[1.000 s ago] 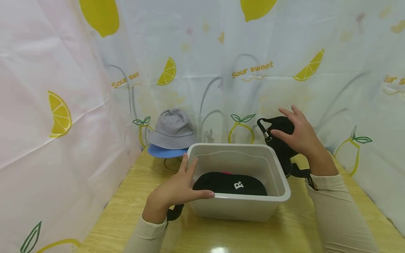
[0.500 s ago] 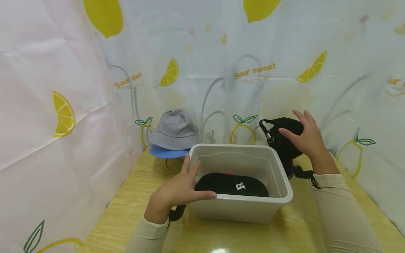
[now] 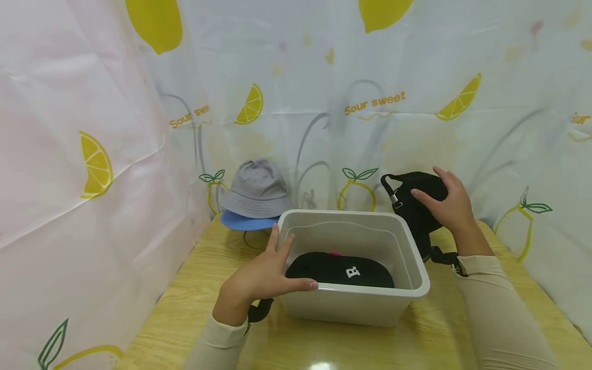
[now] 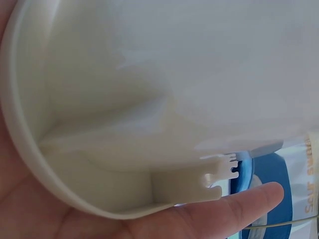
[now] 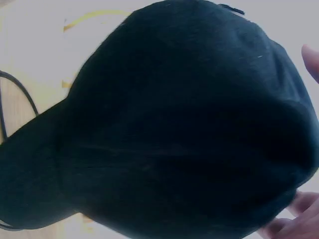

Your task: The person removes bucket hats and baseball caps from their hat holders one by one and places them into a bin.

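Note:
My left hand (image 3: 259, 275) rests on the near left corner of a white plastic bin (image 3: 339, 307). Its thumb lies along the front rim while the fingers stretch over the left side. In the left wrist view, the palm is against the bin's rim (image 4: 30, 154). Inside the bin lies a black cap (image 3: 319, 267) with a white letter R, and a bit of pink shows behind it. My right hand (image 3: 453, 208) is at a second black baseball cap (image 3: 411, 216) with a buckled strap, its thumb in front and fingers spread about the crown (image 5: 174, 114).
At the back left, a grey bucket hat (image 3: 259, 187) sits over a blue hat (image 3: 247, 222) on a wire stand (image 3: 250, 241). A lemon-print curtain (image 3: 296, 61) hangs behind the wooden table (image 3: 185, 313). Dark wire (image 5: 22, 87) shows beside the right cap.
My right hand has come lower and closer around the crown of the black baseball cap, its fingers drawn nearer together. The left hand stays at the bin's corner. The head view has shifted slightly.

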A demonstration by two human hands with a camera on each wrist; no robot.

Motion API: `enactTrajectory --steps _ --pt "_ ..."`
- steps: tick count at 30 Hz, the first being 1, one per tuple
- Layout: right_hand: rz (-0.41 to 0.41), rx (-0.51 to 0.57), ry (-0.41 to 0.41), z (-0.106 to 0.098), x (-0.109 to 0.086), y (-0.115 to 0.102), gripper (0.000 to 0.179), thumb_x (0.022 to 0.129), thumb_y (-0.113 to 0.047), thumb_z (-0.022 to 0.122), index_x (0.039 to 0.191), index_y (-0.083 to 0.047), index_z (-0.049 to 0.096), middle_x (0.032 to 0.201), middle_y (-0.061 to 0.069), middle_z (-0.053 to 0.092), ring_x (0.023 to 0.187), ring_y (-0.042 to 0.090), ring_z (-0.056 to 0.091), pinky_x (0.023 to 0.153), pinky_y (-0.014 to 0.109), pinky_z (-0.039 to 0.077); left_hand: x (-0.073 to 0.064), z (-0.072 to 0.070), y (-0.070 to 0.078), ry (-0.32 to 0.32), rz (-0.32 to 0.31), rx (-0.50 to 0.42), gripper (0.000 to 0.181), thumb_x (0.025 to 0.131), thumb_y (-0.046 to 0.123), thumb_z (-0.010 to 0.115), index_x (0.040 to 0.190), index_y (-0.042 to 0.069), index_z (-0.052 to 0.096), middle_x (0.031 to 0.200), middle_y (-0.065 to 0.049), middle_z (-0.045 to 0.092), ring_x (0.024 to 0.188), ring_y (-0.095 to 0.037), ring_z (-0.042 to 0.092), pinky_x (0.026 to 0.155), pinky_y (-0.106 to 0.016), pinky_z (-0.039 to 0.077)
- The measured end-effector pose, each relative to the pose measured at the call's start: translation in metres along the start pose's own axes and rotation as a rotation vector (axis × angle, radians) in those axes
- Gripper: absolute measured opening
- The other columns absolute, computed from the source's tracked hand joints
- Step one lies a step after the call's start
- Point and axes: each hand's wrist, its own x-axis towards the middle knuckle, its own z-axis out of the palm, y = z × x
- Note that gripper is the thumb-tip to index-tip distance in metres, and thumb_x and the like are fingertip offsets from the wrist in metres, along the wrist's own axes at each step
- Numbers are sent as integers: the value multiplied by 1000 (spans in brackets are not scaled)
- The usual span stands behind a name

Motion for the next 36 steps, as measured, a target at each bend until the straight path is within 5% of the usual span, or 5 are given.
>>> enactTrajectory --steps 11,25,36 --pt "52 84 19 9 1 12 88 95 -51 70 166 -26 25 170 17 24 156 45 22 120 70 20 0 1 -2 5 2 -5 129 72 85 71 168 25 9 169 -5 -29 135 -30 57 104 -42 53" --pt "159 164 11 11 -3 22 91 94 -55 68 166 -41 15 174 6 13 158 43 13 119 74 16 0 -2 1 4 5 -1 131 72 86 70 168 26 6 169 -5 -29 128 -27 63 102 -42 54" --pt "238 374 51 17 -14 33 87 96 -48 69 164 -46 15 176 2 8 160 33 10 126 61 14 -1 1 0 -6 6 -7 131 72 86 70 168 26 5 169 -5 -30 127 -25 64 102 -41 54"
